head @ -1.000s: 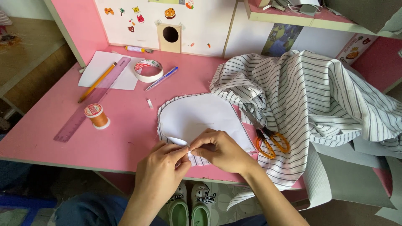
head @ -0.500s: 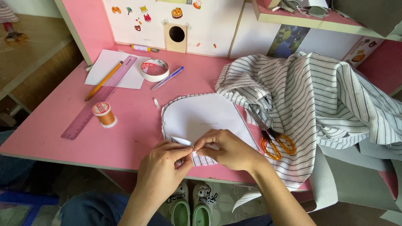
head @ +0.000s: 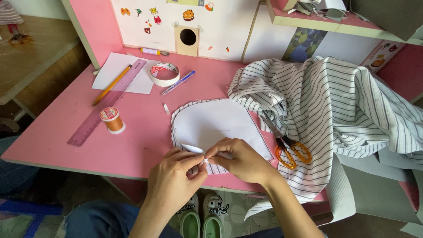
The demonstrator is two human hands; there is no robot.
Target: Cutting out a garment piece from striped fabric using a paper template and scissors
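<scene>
Little has moved: your left hand and right hand still pinch the striped fabric edge under the white paper pattern; probably pinning, barely begun.

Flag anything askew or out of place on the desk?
Mostly tidy. The striped fabric spills in a heap off the desk's right edge, and the orange-handled scissors lie on top of it. Both hands pinch the paper pattern's near edge.

Single head-worn view, looking steeply down and forward from above the pink surface. Close range: both hands fill the lower centre. Far edge reaches the stickered back panel; floor shows below the near edge.
</scene>
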